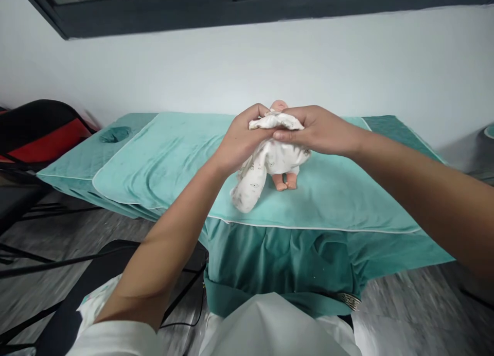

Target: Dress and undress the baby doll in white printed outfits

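Observation:
A baby doll (284,182) lies on the teal-covered bed, its head at the wall side and its bare legs toward me. In front of its head and body I hold a small white printed baby garment (250,185), gathered into folds, with one long part hanging down to the left. My left hand (247,135) is closed on the left side of the bunched cloth. My right hand (314,129) pinches its right side, thumb near the left hand's fingertips. Most of the doll's torso and arms are hidden behind the cloth and hands.
The bed (181,145) carries a light teal cover over a darker sheet and has a face hole (116,135) at its left end. A black and red chair (42,132) stands at the left. Nearer, another dark chair (104,279) holds white cloth. A white wall (193,73) runs behind.

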`<state>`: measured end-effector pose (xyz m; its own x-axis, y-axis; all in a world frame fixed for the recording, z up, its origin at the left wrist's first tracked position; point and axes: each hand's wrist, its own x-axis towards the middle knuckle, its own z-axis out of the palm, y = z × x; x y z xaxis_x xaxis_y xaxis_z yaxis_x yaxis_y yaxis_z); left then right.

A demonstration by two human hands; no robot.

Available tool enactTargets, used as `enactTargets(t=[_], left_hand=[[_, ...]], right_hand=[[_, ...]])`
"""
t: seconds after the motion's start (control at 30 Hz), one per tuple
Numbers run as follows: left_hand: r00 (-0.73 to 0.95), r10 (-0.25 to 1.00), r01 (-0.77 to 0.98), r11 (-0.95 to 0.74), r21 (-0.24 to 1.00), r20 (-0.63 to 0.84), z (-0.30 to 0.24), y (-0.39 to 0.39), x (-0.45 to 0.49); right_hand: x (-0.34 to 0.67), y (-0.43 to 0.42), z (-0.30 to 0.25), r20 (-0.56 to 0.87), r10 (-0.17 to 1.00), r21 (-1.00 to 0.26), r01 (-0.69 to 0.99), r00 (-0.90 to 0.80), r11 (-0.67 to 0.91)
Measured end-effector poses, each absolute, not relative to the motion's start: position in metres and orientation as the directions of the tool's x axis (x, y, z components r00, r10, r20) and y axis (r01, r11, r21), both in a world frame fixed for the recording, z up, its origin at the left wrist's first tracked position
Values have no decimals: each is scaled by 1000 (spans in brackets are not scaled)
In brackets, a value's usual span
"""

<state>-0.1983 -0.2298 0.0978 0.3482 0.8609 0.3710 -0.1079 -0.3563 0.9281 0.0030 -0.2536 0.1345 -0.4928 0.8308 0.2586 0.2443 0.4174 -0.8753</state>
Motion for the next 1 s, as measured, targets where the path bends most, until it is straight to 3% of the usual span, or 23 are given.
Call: enactTargets(t=[0.07, 0.17, 0.27, 0.5, 0.63, 0.8, 0.9, 1.0], left_hand=[[443, 833, 13, -376, 927, 332, 103, -232, -204], [651, 742, 201, -374, 906, 161, 107, -232, -218], [716, 695, 265, -360, 895, 67, 103, -229, -225], [524, 816, 86, -334, 939, 242, 79, -223, -206], [587, 789, 27, -244, 969, 182, 80, -229, -201], [730, 683, 122, -141, 983, 7, 80, -233, -208], [652, 754, 13, -114, 993, 78, 72, -230, -210], [582, 800, -108, -100, 989, 144, 63, -226, -207]], right_hand=[[9, -250, 131, 270, 831, -879, 227, -486, 419], [22, -244, 125, 305, 847, -900, 159, -436, 406], [30, -241, 116, 274, 867, -915, 165, -416, 368], [25, -248, 97, 89, 874, -907, 323, -477, 269], [23, -242, 90, 168, 912, -963, 137, -374, 234], [27, -235, 82, 168, 937, -986, -54, -305, 159], [29, -238, 77, 97, 919, -995, -13, -381, 100], [27, -243, 75, 1, 830, -992, 102, -558, 70]])
